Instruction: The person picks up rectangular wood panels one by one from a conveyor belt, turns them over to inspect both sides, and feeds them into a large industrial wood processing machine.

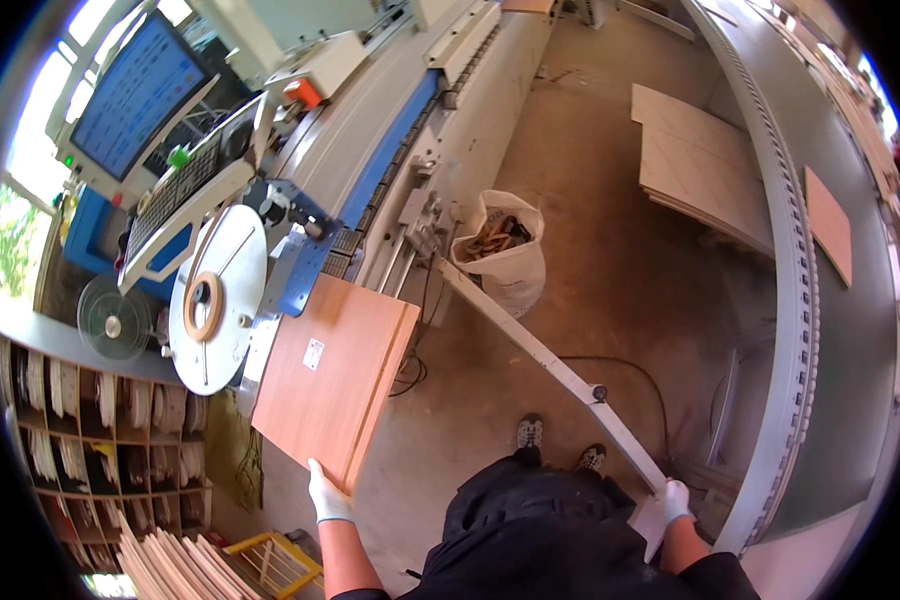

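My left hand, in a white glove, grips the near corner of a wood-grain panel that has a groove along its right side and a small label on top. The panel's far end lies at the infeed of an edge banding machine, beside a blue plate. My right hand, also gloved, is closed on the near end of a long metal support arm that runs from the machine. A disc with a roll of edge banding stands left of the panel.
A white sack of offcuts stands on the floor beyond the arm. Stacked boards lie to the right, near a conveyor. A monitor, a shelf of banding rolls and upright strips are at left. A cable crosses the floor.
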Available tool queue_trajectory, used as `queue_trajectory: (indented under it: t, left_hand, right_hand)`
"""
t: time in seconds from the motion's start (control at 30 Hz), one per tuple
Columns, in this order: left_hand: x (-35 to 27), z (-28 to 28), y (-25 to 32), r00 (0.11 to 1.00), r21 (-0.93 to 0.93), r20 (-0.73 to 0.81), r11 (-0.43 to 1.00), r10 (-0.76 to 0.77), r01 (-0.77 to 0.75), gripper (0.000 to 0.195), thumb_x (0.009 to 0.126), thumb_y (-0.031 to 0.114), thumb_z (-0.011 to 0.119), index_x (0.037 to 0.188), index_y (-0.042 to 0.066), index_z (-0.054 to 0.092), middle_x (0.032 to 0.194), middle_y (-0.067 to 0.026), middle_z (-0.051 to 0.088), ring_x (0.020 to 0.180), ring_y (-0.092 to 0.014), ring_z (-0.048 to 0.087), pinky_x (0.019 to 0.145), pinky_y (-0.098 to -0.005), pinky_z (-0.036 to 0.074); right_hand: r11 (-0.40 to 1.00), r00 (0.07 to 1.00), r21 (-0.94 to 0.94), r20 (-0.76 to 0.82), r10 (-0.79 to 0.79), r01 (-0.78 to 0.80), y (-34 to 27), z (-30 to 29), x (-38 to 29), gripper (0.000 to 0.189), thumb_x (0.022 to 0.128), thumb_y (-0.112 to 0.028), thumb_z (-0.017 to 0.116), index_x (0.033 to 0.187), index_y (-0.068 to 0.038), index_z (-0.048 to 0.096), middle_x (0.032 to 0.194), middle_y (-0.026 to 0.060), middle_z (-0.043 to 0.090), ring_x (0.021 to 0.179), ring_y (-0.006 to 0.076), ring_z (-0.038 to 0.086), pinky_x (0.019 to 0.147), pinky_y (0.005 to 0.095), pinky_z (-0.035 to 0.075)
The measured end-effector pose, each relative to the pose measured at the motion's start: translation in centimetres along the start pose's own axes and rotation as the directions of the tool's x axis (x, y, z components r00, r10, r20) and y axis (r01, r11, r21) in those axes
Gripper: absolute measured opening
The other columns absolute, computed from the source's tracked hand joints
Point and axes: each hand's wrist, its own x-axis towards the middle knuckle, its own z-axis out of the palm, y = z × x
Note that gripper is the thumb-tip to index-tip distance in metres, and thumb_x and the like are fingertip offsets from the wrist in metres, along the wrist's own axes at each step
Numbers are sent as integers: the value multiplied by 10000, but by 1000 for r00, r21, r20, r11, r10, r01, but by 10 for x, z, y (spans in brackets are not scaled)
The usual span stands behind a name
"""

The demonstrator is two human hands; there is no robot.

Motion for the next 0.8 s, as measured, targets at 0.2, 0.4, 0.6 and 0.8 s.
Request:
queue_trajectory:
  t: [0.2,0.4,0.6,0.8]
  left_hand:
    - [25,40,1,982,51,179,997,-61,53,547,976,451,382,1371,73,375,1373,-92,450,1223,-283,460,996,-412,397]
    - [47,86,-5,972,8,209,994,-107,107,570,965,478,382,1381,89,373,1373,-91,443,1216,-284,461,993,-446,396]
    - [65,133,-1,973,83,210,994,-90,74,511,950,509,408,1310,149,447,1269,-54,521,1124,-254,524,904,-405,463]
    - [75,186,-5,959,62,279,998,-40,24,530,945,516,410,1306,131,452,1286,-59,513,1143,-254,517,908,-427,471]
  right_hand:
    - [919,932,-215,230,-282,331,-30,80,-106,269,851,-157,533,1074,-33,618,860,88,635,817,181,616,666,317,504]
    - [921,878,-87,347,-330,381,-44,98,-74,150,815,-73,506,894,-49,631,783,58,607,681,121,570,596,270,454]
    - [977,976,169,154,-156,129,-57,62,-75,146,867,-47,443,963,-72,550,802,58,583,571,127,528,468,249,403]
    - [992,998,113,3,-56,56,-4,4,-76,167,843,-100,495,953,-50,610,773,44,608,622,119,563,538,264,455]
